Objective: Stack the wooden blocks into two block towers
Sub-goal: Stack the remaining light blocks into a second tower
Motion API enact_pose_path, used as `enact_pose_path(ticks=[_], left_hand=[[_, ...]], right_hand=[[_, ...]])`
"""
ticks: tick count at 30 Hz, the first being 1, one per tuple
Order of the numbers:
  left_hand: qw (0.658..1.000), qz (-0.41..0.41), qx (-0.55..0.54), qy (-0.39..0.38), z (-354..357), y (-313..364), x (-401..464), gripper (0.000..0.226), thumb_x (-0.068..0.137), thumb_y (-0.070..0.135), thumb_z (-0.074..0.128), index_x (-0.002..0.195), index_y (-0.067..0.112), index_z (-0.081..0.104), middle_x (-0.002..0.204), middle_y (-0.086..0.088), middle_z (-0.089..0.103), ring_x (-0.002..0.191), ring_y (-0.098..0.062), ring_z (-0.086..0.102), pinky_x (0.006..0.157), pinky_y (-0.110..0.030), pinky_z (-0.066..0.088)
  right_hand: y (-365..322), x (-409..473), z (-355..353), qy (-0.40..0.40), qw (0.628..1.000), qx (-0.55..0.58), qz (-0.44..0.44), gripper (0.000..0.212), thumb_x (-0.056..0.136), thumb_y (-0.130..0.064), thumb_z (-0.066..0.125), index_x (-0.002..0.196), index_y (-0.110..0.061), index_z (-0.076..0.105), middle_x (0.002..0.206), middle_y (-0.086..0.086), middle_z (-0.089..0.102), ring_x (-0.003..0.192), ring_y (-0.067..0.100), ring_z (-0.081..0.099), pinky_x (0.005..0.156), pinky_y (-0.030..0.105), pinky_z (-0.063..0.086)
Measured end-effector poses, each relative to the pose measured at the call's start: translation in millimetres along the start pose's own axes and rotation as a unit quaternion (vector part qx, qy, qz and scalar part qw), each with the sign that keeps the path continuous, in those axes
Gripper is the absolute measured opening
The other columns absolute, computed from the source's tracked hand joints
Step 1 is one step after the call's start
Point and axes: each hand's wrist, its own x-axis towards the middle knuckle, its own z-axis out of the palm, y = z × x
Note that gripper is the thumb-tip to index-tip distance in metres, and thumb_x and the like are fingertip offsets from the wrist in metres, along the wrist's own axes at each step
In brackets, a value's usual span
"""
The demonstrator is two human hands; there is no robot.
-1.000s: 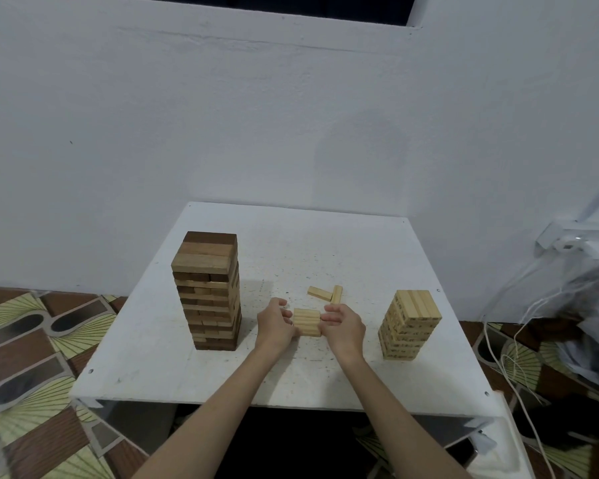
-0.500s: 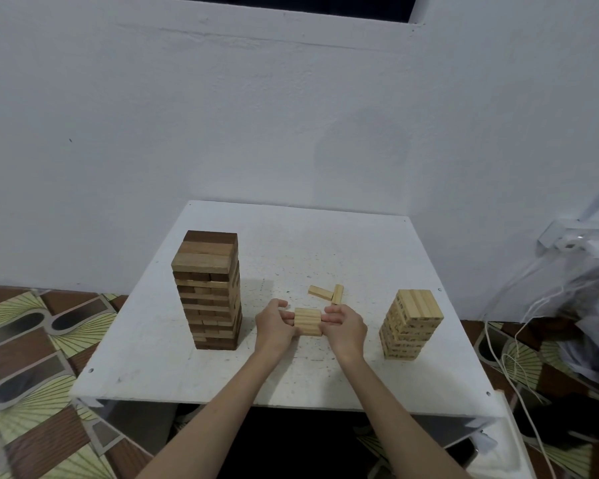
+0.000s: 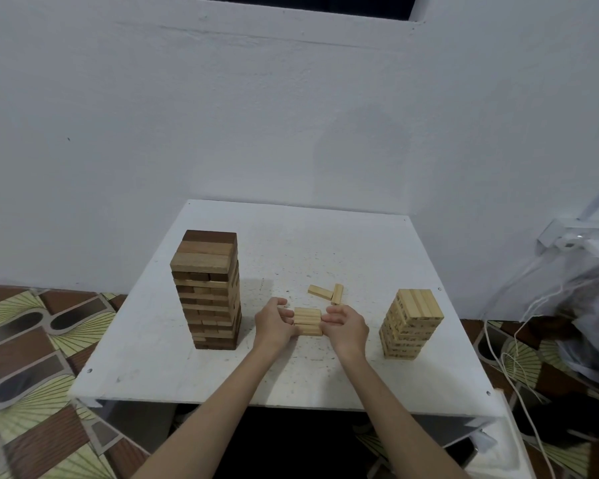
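A tall tower of dark and light wooden blocks [image 3: 208, 292] stands on the left of the white table [image 3: 325, 247]. A shorter tower of pale blocks [image 3: 410, 324] stands on the right. Between them, a small set of pale blocks [image 3: 307, 320] lies side by side on the table. My left hand [image 3: 274, 323] grips its left end and my right hand [image 3: 346, 324] grips its right end, fingers curled against the blocks. Two loose pale blocks [image 3: 326, 292] lie just behind, touching in a T shape.
A white wall rises behind the table. White cables [image 3: 519, 368] and a plastic bag [image 3: 592, 326] sit on the floor at the right, below a wall socket [image 3: 578, 238]. Patterned floor tiles [image 3: 32, 340] show at the left.
Both hands have closed in on the small set of blocks and squeezed it together. The set has lifted slightly. The towers and the loose blocks have not moved.
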Motion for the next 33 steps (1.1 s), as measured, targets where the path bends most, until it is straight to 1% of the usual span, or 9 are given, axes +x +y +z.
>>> enact_pose_path(ticks=[3,7,13,17,20,25,28,31,33], left_hand=[[1.000,-0.005,-0.009,-0.002,0.6,0.7,-1.6,0.055,0.072,-0.009,0.074,0.120,0.003,0.051,0.091,-0.005,0.061,0.074,-0.010,0.057,0.050,-0.009,0.047],[1.000,-0.010,-0.029,0.004,0.4,-1.5,-2.6,0.053,0.072,-0.011,0.073,0.119,0.001,0.051,0.093,-0.010,0.064,0.080,-0.016,0.063,0.053,-0.013,0.050],[0.999,-0.016,-0.046,0.004,-0.2,-0.4,-5.0,0.052,0.072,-0.010,0.073,0.118,0.002,0.052,0.093,-0.008,0.064,0.079,-0.016,0.063,0.051,-0.011,0.050],[0.998,-0.022,-0.051,0.003,-0.9,-0.2,-5.2,0.053,0.071,-0.012,0.073,0.118,0.002,0.052,0.097,-0.012,0.066,0.079,-0.017,0.064,0.051,-0.011,0.050],[0.998,-0.026,-0.055,0.003,-1.4,0.2,-5.6,0.053,0.071,-0.012,0.073,0.118,0.002,0.052,0.099,-0.013,0.067,0.077,-0.015,0.064,0.051,-0.012,0.050],[0.998,-0.021,-0.052,0.010,-3.7,4.4,-7.8,0.054,0.071,-0.008,0.075,0.119,0.003,0.053,0.102,-0.012,0.067,0.079,-0.014,0.063,0.052,-0.008,0.048],[0.998,-0.008,-0.056,0.022,-6.1,12.6,-8.9,0.055,0.071,-0.007,0.075,0.120,0.004,0.054,0.102,-0.010,0.067,0.079,-0.013,0.062,0.054,-0.006,0.047],[0.997,0.006,-0.067,0.031,-8.7,27.3,-8.9,0.056,0.071,-0.008,0.075,0.121,0.002,0.053,0.101,-0.012,0.067,0.080,-0.013,0.062,0.056,-0.009,0.048],[0.996,0.016,-0.076,0.034,-11.2,40.1,-9.1,0.055,0.071,-0.010,0.074,0.121,0.001,0.052,0.101,-0.013,0.067,0.078,-0.012,0.061,0.054,-0.008,0.048]], right_hand=[[-0.6,-0.6,0.9,0.003,1.000,-0.003,0.001,0.026,0.077,0.009,0.065,0.096,-0.009,0.065,0.086,0.003,0.068,0.077,0.009,0.062,0.061,0.009,0.047],[-0.7,-0.8,0.9,0.008,1.000,-0.011,0.003,0.024,0.078,0.009,0.065,0.094,-0.008,0.065,0.087,0.004,0.069,0.074,0.007,0.061,0.059,0.007,0.046],[-3.4,-2.5,2.6,0.013,1.000,-0.013,0.002,0.023,0.078,0.012,0.063,0.093,-0.006,0.065,0.088,0.006,0.067,0.075,0.009,0.060,0.056,0.004,0.046],[-4.5,-3.5,1.5,0.014,1.000,-0.015,0.005,0.022,0.077,0.010,0.067,0.092,-0.007,0.066,0.082,0.002,0.066,0.071,0.005,0.059,0.056,0.005,0.045],[-5.8,-3.3,0.3,0.010,1.000,-0.013,0.009,0.023,0.076,0.009,0.068,0.091,-0.008,0.066,0.081,0.001,0.066,0.073,0.007,0.060,0.059,0.008,0.047],[-12.1,-4.5,-1.2,0.007,1.000,-0.006,0.010,0.025,0.074,0.008,0.068,0.088,-0.012,0.066,0.083,0.003,0.069,0.078,0.012,0.064,0.078,0.027,0.056],[-20.7,-4.0,-4.9,0.005,1.000,0.007,-0.006,0.024,0.074,0.007,0.067,0.087,-0.012,0.066,0.082,0.002,0.069,0.081,0.014,0.066,0.077,0.026,0.055],[-35.6,-2.9,-11.6,0.003,0.999,0.034,-0.030,0.023,0.074,0.009,0.067,0.088,-0.009,0.066,0.080,0.003,0.068,0.080,0.015,0.065,0.075,0.025,0.054],[-47.3,-1.7,-17.0,0.008,0.998,0.043,-0.047,0.024,0.073,0.009,0.067,0.089,-0.009,0.066,0.080,0.003,0.068,0.079,0.015,0.065,0.075,0.025,0.054]])
